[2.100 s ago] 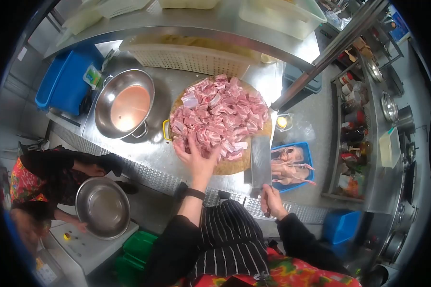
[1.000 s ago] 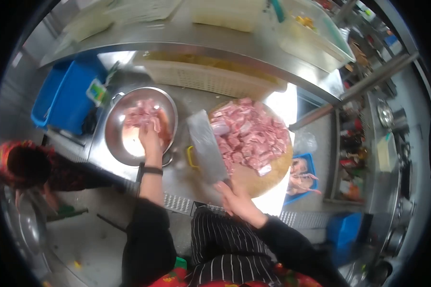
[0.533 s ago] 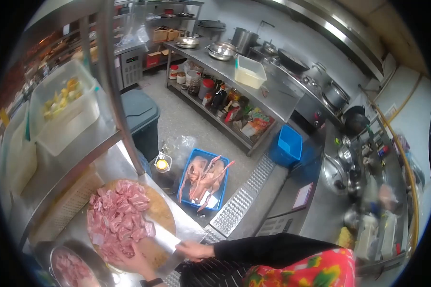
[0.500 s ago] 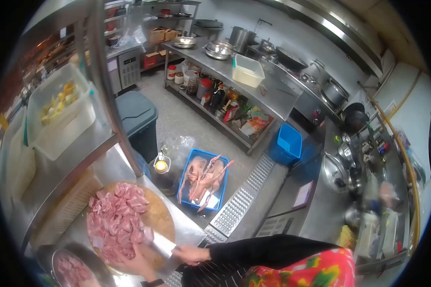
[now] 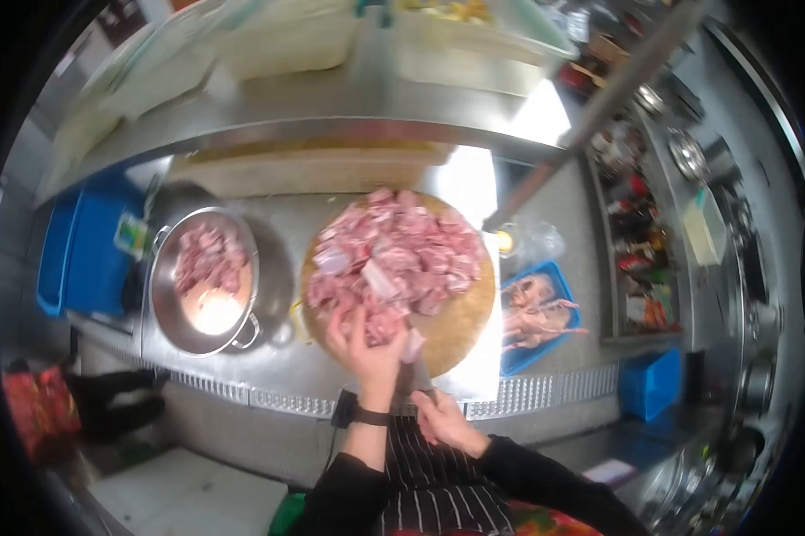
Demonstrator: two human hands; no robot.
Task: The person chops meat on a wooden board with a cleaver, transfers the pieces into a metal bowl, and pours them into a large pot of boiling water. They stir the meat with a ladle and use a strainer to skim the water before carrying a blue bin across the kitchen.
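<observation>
A heap of chopped raw meat (image 5: 402, 246) covers much of a round wooden chopping board (image 5: 461, 335) on the steel counter. At the near edge of the heap, my left hand (image 5: 369, 350) has its fingers curled onto some pieces. My right hand (image 5: 444, 420) grips the handle of a cleaver (image 5: 410, 377). The blade points away from me beside the near edge of the board, blurred and partly hidden by a piece of meat. Left of the board stands a two-handled steel pot (image 5: 252, 308) with more meat pieces in it.
A raised steel shelf (image 5: 286, 134) with plastic tubs (image 5: 286, 40) runs behind the board. On the floor at right sits a blue tray (image 5: 519, 359) holding whole plucked poultry (image 5: 538, 314). Blue bins (image 5: 99, 250) stand at left. Another person (image 5: 41, 402) shows at lower left.
My view has swung left and down, so the board now lies in the middle. The cleaver has turned from flat beside the heap to pointing away from me. My left hand remains at the meat.
</observation>
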